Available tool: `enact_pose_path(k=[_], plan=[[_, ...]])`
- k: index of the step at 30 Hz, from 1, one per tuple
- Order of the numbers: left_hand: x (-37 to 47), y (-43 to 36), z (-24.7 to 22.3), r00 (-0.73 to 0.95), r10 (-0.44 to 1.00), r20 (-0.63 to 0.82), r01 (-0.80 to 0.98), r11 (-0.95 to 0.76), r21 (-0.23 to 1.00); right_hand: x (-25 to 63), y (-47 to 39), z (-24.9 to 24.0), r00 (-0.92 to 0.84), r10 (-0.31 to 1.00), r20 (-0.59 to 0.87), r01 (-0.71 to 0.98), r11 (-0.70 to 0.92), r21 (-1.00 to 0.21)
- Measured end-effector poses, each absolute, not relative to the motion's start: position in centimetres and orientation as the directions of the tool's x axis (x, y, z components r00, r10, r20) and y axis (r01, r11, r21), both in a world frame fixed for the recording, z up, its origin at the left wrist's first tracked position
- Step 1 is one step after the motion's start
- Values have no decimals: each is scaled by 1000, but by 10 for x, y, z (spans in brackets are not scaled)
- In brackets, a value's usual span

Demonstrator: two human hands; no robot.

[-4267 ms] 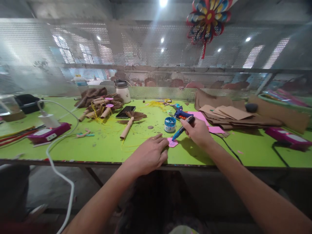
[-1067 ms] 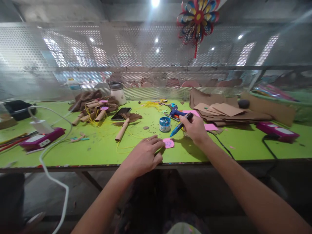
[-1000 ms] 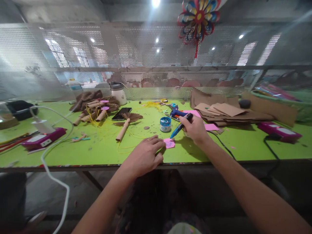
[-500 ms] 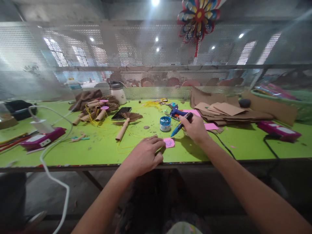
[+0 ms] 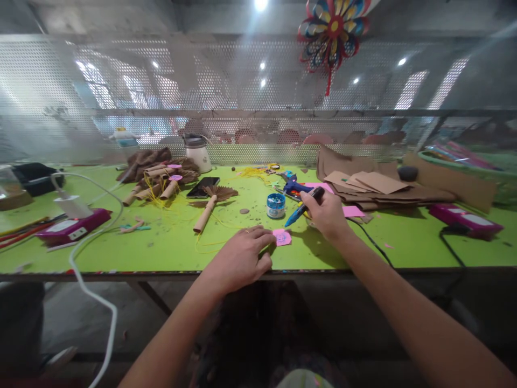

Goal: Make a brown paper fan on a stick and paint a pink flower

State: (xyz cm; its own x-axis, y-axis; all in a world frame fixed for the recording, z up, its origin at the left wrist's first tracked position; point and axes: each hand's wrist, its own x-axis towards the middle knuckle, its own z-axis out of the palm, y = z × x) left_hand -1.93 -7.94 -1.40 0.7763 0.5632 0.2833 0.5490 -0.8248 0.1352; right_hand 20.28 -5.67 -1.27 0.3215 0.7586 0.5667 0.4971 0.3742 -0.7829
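A blue marker pen (image 5: 297, 213) with a dark upper end is in my right hand (image 5: 326, 215), its fingers closed round it. Its tip points down to the left, just above a small pink paper (image 5: 281, 237) with blue drawing on it. My left hand (image 5: 244, 256) lies on the table, fingers loosely stretched, fingertips at the paper's left edge. Behind the paper stands an open jar of blue paint (image 5: 276, 206). A blue glue gun (image 5: 298, 186) lies behind my right hand, partly hidden by it.
A rolled brown paper piece with a pleated fan (image 5: 205, 213) lies left of the jar, near a phone (image 5: 203, 187). Brown paper sheets (image 5: 371, 186) are stacked at right. Purple power strips (image 5: 72, 226) sit on both sides, with a white cable (image 5: 78, 275) at left. Table edge is near my wrists.
The whole view has shifted slightly, so things appear a little further right. Both hands keep nearly the same pose, and the marker pen stays just above the pink paper.
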Motion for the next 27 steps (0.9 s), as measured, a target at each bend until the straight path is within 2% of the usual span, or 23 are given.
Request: enact_pose_path(k=[4, 9, 14, 18, 21, 27], plan=[[-19, -80, -14, 774, 568, 282, 552, -822, 140, 201, -57, -15, 230, 830, 508, 428, 383, -819], [-20, -79, -17, 771, 565, 293, 546, -824, 152, 198, -58, -13, 170, 855, 490, 473, 365, -802], [-19, -80, -15, 771, 570, 282, 552, -820, 149, 202, -55, -14, 215, 814, 539, 551, 355, -755], [-19, -81, -13, 770, 570, 287, 552, -821, 148, 204, -54, -18, 258, 807, 531, 459, 381, -802], [-19, -80, -15, 770, 567, 292, 548, -823, 152, 202, -55, -17, 234, 830, 506, 427, 380, -821], [-20, -78, -17, 769, 569, 293, 547, -822, 159, 197, -60, -11, 168, 841, 514, 483, 384, -787]])
